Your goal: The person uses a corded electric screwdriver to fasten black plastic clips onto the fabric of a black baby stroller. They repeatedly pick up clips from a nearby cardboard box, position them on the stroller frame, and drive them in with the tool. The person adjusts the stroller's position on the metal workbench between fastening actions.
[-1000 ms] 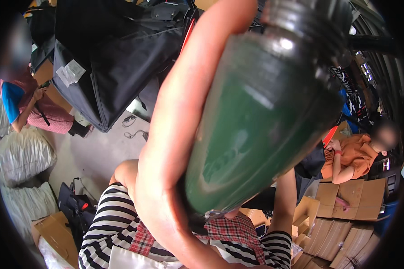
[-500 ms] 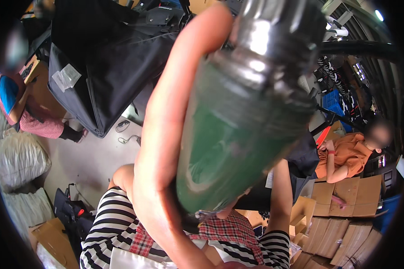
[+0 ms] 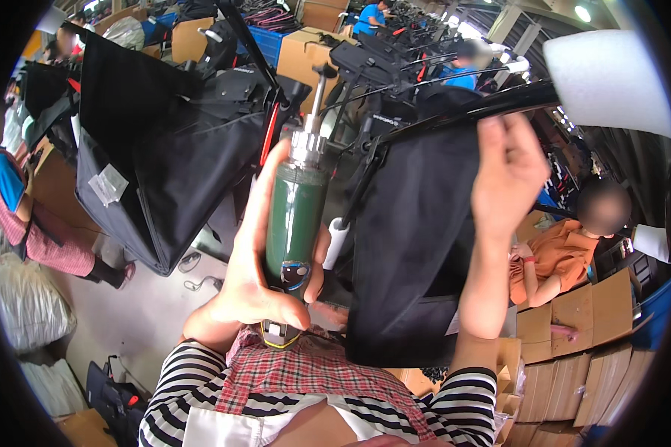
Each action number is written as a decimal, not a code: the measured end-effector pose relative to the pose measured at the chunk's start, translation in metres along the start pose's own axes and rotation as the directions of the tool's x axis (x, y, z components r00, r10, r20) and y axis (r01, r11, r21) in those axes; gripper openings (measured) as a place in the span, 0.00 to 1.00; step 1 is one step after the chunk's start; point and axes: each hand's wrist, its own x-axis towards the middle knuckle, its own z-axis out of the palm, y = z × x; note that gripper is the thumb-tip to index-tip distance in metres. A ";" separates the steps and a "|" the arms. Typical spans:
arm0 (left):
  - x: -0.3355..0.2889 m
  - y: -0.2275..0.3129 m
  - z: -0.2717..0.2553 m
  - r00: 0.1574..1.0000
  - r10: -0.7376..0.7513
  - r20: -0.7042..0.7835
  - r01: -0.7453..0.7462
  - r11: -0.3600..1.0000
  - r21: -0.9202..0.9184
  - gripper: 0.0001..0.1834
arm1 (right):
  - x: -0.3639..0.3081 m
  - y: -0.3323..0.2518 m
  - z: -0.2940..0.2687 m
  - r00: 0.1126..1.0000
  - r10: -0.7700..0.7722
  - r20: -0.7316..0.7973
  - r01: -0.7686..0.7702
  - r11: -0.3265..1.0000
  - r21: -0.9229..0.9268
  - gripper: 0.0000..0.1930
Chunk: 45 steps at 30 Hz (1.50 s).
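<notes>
My left hand (image 3: 238,287) is wrapped round a green cordless screwdriver (image 3: 298,205), which stands upright with its silver collar and thin bit pointing up and away. The tip of the bit looks dark against the clutter behind it. My right hand (image 3: 511,175) is raised at the right, fingers curled in, beside a black curved tube (image 3: 492,108). Whatever those fingers may pinch is too small or blurred to tell. Below the tube hangs a black fabric seat or bag-like piece (image 3: 414,246), close in front of me. A white foam sleeve (image 3: 611,82) covers the tube's right end.
Another large black fabric piece (image 3: 164,171) stands at the left. A person in orange (image 3: 555,261) is at the right, above stacked cardboard boxes (image 3: 574,387). At the far left is a person in a pink checked garment (image 3: 52,231). White sacks (image 3: 30,302) lie below.
The screwdriver has come down and away from the camera, from filling the view to standing upright in front of me. My right hand has come into sight, raised by the tube.
</notes>
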 end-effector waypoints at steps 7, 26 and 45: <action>0.002 -0.007 -0.008 0.994 -0.073 0.076 0.076 0.997 -0.029 0.78 | 0.015 -0.014 -0.012 0.978 -0.188 0.088 0.205 0.943 -0.261 0.07; 0.018 -0.003 -0.011 0.950 -0.221 0.219 0.234 0.972 -0.035 0.75 | 0.023 -0.021 -0.002 0.962 -0.012 0.273 0.036 0.996 -0.085 0.12; 0.026 0.012 0.021 0.909 -0.324 0.264 0.118 0.805 0.582 0.71 | 0.044 -0.020 -0.034 0.772 -0.266 0.577 0.272 0.959 0.078 0.13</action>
